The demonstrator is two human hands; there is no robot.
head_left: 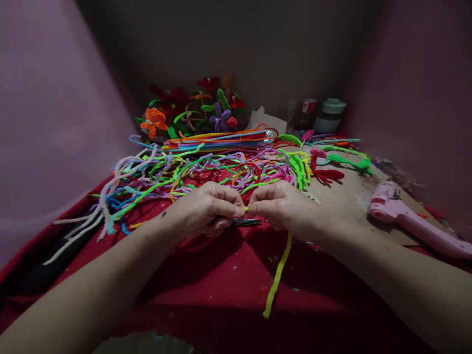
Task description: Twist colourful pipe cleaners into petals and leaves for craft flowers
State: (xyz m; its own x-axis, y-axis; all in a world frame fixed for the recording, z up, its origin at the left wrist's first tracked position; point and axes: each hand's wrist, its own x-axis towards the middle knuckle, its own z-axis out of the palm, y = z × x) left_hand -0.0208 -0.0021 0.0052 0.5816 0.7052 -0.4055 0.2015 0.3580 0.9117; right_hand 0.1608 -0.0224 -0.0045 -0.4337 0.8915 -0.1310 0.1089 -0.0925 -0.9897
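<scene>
A yellow pipe cleaner [277, 282] is pinched between both of my hands over the red cloth. My left hand [212, 209] has thumb and forefinger closed on its short end, of which only a small bit shows. Close beside it, my right hand [278, 204] grips the same pipe cleaner, and the long tail hangs from under that palm. The dark metal tips [248, 222] of a tool, perhaps scissors or pliers, stick out beneath my left fingers. Whether that hand also holds the tool, I cannot tell.
Tangled pipe cleaners [147, 182] spread behind my hands, with a straight bundle [221, 141] beyond. Pipe-cleaner flowers [221, 118] stand at the back left. On the right, a pink glue gun [405, 211] rests on cardboard [342, 196]. A lidded container [331, 114] stands at the back.
</scene>
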